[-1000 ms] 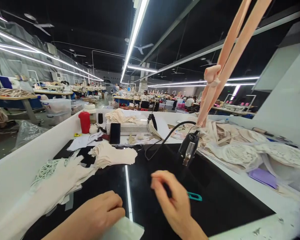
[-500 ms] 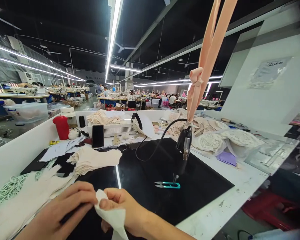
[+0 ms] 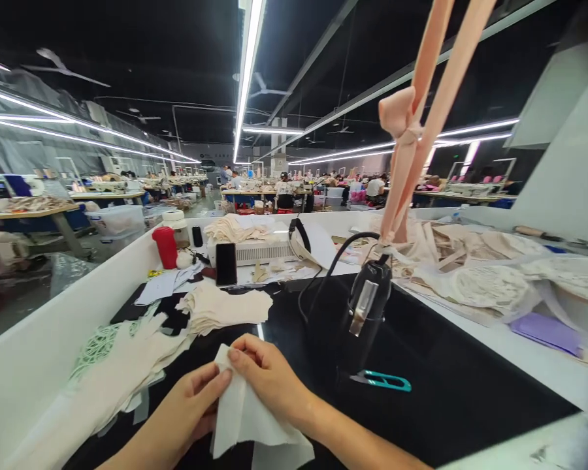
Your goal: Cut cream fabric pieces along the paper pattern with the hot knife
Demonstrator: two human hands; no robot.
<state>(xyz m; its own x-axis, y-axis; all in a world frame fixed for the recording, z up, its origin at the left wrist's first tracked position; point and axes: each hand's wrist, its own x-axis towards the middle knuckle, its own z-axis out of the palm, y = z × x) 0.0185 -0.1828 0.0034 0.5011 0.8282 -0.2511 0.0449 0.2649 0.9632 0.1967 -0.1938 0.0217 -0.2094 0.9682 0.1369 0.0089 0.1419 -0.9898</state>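
Between my hands, above the black table top, is a white fabric piece (image 3: pixel 240 418) that hangs down and spreads toward me. My left hand (image 3: pixel 191 405) pinches its left edge between thumb and fingers. My right hand (image 3: pixel 269 375) grips the upper part, thumb on top and fingers behind. Left of my hands lie a pile of cream cut fabric pieces (image 3: pixel 122 372) and pale green cord (image 3: pixel 98 349). A stack of cream pieces (image 3: pixel 228 307) rests farther back. Teal thread snips (image 3: pixel 385 380) lie to the right, close to a black handheld tool (image 3: pixel 370 294) hanging from peach straps (image 3: pixel 406 156).
Along the back stand a red container (image 3: pixel 165 248), a phone (image 3: pixel 226 264) and a white vented box (image 3: pixel 259 252). Lace pieces (image 3: pixel 490 287) and a purple packet (image 3: pixel 546 333) lie at the right. A white side wall (image 3: pixel 78 300) bounds the left.
The view has turned left, so the table things shift right. Both hands now pinch the fabric's upper edge, and more of it hangs spread out. The black tool hangs tilted.
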